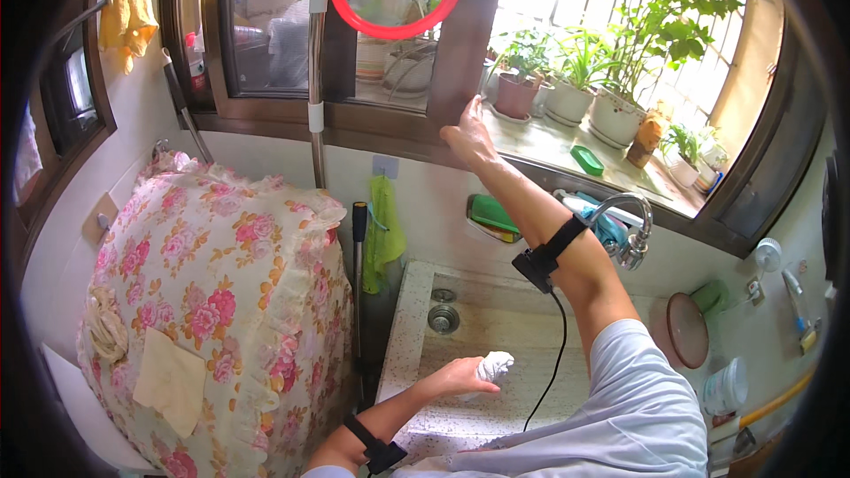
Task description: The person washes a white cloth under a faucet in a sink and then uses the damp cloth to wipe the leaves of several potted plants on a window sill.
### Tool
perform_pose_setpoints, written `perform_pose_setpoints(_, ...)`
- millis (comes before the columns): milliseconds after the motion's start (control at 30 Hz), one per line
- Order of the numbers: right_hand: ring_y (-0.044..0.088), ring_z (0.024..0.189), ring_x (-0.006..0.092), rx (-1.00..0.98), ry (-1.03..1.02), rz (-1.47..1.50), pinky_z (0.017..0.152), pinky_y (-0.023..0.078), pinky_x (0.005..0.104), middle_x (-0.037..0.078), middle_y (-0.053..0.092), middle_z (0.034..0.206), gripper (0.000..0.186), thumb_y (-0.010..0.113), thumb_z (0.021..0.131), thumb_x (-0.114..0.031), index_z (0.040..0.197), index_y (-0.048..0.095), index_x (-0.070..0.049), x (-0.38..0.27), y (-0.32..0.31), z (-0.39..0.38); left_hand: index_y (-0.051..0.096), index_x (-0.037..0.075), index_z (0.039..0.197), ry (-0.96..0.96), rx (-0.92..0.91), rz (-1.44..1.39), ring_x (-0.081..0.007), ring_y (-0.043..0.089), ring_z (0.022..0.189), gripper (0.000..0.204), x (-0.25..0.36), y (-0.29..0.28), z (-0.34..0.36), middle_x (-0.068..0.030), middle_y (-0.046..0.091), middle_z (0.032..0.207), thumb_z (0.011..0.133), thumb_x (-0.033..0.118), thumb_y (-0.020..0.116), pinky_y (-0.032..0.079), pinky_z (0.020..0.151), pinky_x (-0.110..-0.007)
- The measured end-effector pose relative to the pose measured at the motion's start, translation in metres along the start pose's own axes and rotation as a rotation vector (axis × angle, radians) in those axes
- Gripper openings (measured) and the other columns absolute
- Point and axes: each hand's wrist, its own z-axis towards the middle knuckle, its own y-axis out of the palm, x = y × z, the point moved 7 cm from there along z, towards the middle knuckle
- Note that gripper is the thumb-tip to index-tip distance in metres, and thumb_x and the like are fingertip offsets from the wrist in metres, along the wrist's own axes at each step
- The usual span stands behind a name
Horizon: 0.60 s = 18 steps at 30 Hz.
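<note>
Clenching a wadded white cloth (496, 364), the fingers of my left hand (455, 378) sit at lower centre, over the speckled stone sink (405, 334). My right hand (475, 139) is up by the brown window post (471, 40), upper centre; its thumb and a finger show apart, but from here I cannot tell whether they grasp the post or merely rest there.

My main worry is the cable (565, 336) hanging from the black unit (535, 268) strapped to the right forearm (522, 192): a wide arm swing could snag or wet it. That forearm also passes near the chrome faucet (633, 250) and could knock it. A rightward sweep might topple the nearest potted plant (516, 96), and a slackened left grip would drop the cloth into the sink.

The wad's long axis runs roughly level, its free end pointing right and slightly up; the post stands nearly upright, its top leaning right.
</note>
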Motion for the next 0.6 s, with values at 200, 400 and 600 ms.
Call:
perform_pose_setpoints(200,0.003,0.142,0.0391,-0.116,-0.072,0.058,0.117,0.011,0.0346,0.034,0.001,0.149,0.102,0.063,0.068,-0.016,0.139,-0.002,0.017,-0.037,0.047,0.011,0.058,0.005,0.117,-0.046,0.088,0.007,-0.0259,0.061,0.101,0.063,-0.018,-0.016,-0.012,-0.0144,0.065,0.107,0.072,0.046,0.075,0.046,0.088,-0.035)
perform_pose_setpoints(400,0.003,0.142,0.0404,-0.184,-0.097,0.1,0.117,0.011,0.0355,0.035,0.0,0.148,0.1,0.06,0.069,-0.015,0.139,-0.004,0.018,-0.072,0.103,0.037,0.058,0.005,0.117,-0.133,0.127,-0.015,-0.0283,0.061,0.102,0.067,-0.032,-0.028,-0.029,-0.0159,0.065,0.107,0.071,0.05,0.075,0.045,0.09,-0.036)
perform_pose_setpoints(600,0.047,0.125,0.0337,-0.167,-0.254,0.397,0.104,0.037,0.0364,0.026,0.047,0.133,0.078,0.071,0.077,-0.023,0.14,0.032,0.002,-0.048,0.092,-0.014,0.061,0.002,0.106,-0.071,0.274,-0.045,-0.0302,0.063,0.095,0.059,-0.047,-0.028,-0.039,-0.0186,0.065,0.1,0.068,0.043,0.079,0.047,0.085,-0.036)
